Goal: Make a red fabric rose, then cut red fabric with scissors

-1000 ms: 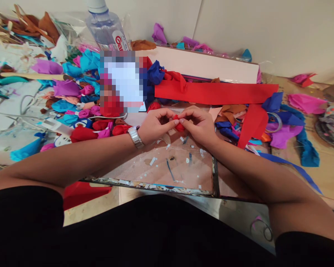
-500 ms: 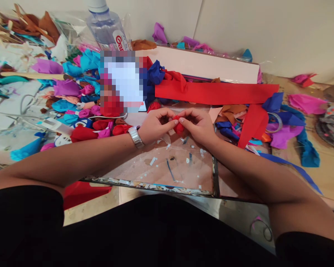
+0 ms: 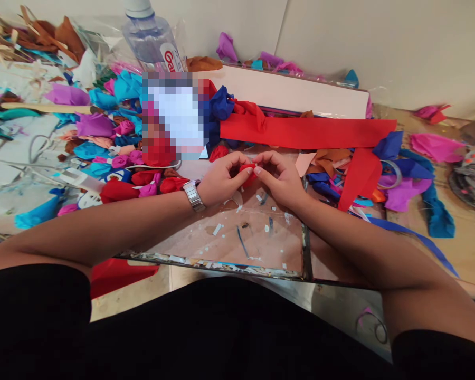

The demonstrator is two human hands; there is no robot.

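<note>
Both hands meet over the tabletop with a small bunched piece of red crepe paper (image 3: 250,179) between them. My left hand (image 3: 224,181) is closed, thumb and curled fingers pinching the paper from the left. From the other side my right hand (image 3: 281,181) pinches its upper right edge, thumb and index fingertips close together. Fingers cover much of the piece, so its full shape is hidden. Behind the hands lies a long red crepe strip (image 3: 309,133). A metal-banded watch (image 3: 193,195) circles the left wrist.
Colourful rolled paper pieces (image 3: 97,125) crowd the left side, beside a pixelated bright device (image 3: 178,116) and a large plastic bottle (image 3: 152,39). Blue, purple and brown scraps (image 3: 409,187) lie right. A wall (image 3: 380,47) stands behind; the table edge (image 3: 221,265) runs near my body.
The red piece has turned and shifted slightly left between my fingers. My right fingertips have lifted a little and now hold its upper edge. Everything else stays put.
</note>
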